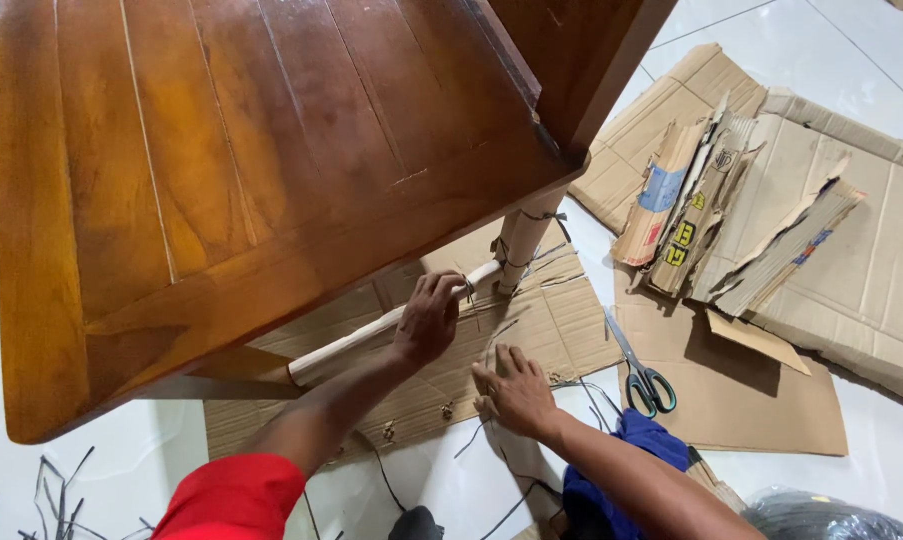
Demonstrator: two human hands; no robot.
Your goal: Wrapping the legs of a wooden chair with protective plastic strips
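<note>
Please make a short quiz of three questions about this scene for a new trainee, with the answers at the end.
1. True or false: the scissors are held in the right hand.
2. What does the left hand grip? A) the wrapped crossbar under the wooden chair B) the scissors C) a piece of cardboard
3. Fill in: the right hand rests flat on the ____ sheet on the floor.

Key: 1 false, since the scissors lie on the cardboard, apart from both hands; 2 A; 3 cardboard.
</note>
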